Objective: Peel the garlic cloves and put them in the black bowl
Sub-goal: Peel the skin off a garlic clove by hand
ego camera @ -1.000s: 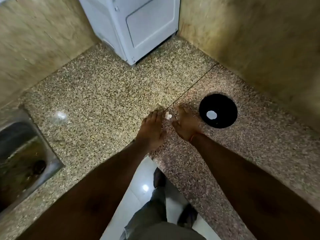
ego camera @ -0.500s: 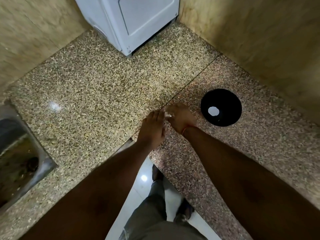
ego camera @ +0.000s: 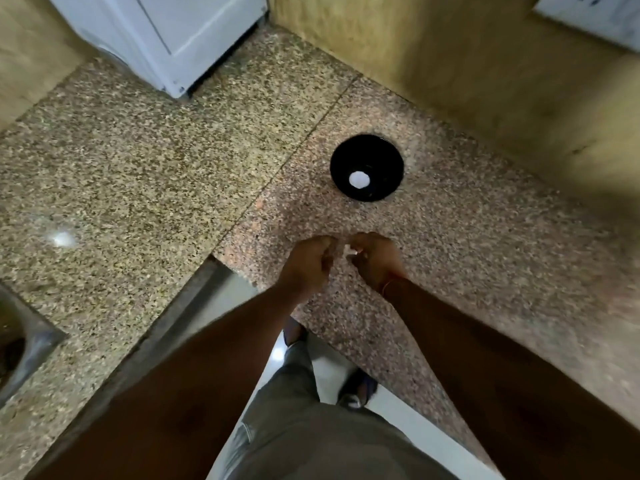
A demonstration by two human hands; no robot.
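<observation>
A small white garlic clove (ego camera: 349, 251) shows between my two hands, just above the speckled granite counter. My left hand (ego camera: 309, 263) has its fingers curled toward the clove from the left. My right hand (ego camera: 375, 259) pinches the clove from the right. The black bowl (ego camera: 366, 167) stands on the counter a short way beyond my hands; a round white spot lies at its bottom, and I cannot tell whether it is a clove or a glare spot.
A white appliance (ego camera: 180, 36) stands in the back corner against tan walls. A steel sink (ego camera: 20, 344) is set into the counter at the far left. The counter edge (ego camera: 194, 296) cuts inward below my hands, with my legs and feet on a white floor.
My hands came together on the clove and drew back toward the counter edge, away from the bowl. The camera view shifted, so the bowl now appears above my hands.
</observation>
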